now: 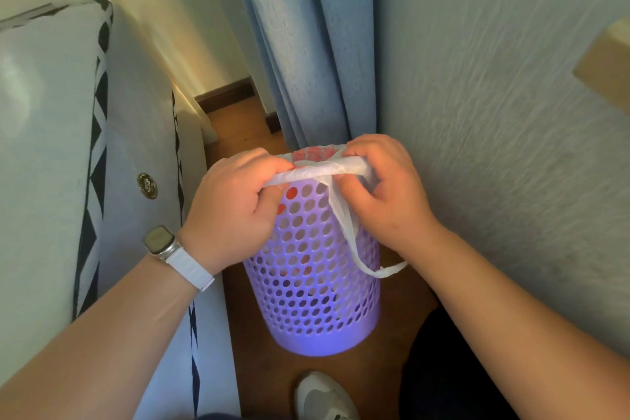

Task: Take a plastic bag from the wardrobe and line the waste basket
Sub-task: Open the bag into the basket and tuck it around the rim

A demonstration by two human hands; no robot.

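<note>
A purple perforated waste basket [315,290] stands on the wooden floor between a mattress and a wall. A thin white plastic bag [318,170] with red print lies over its rim, its near edge rolled over the rim. My left hand [233,204] grips that rolled edge at the rim's left side. At the right side my right hand [381,191] pinches the same edge. One bag handle [354,242] hangs loose down the basket's outside, under my right wrist. Red print shows through the holes, so the bag sits inside the basket.
A grey mattress [51,147] with a black-and-white trim runs along the left. A blue curtain [306,44] hangs behind the basket and a textured wall [494,112] closes the right side. My white shoe [324,395] rests on the floor just in front of the basket.
</note>
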